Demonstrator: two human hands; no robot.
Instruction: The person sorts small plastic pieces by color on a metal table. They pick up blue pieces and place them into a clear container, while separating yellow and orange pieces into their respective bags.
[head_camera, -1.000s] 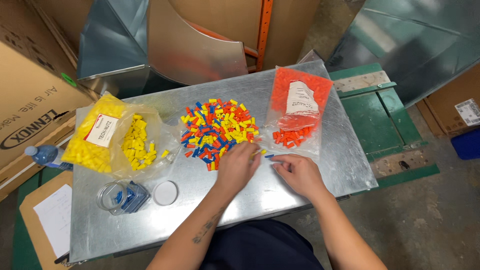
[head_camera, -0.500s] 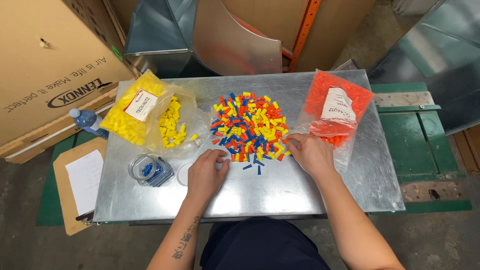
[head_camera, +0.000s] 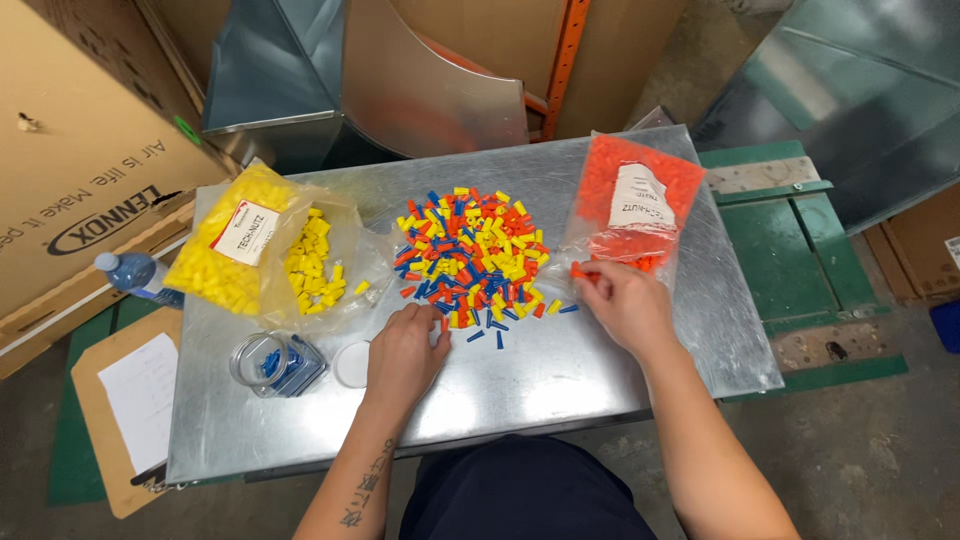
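Note:
A mixed pile of small yellow, blue and orange caps lies in the middle of a shiny metal table. My left hand rests fingers curled at the pile's lower left edge, pinching at caps there. My right hand holds an orange cap at the mouth of a clear bag of orange caps on the right. A clear bag of yellow caps lies open on the left. A clear jar with blue caps lies on its side near the front left, its white lid beside it.
A water bottle and a clipboard with paper sit left of the table. Cardboard boxes and sheet-metal ducts stand behind. A green pallet lies to the right.
My left hand moved from near the jar lid up to the pile's lower left edge. My right hand shifted to the orange bag's mouth with an orange cap.

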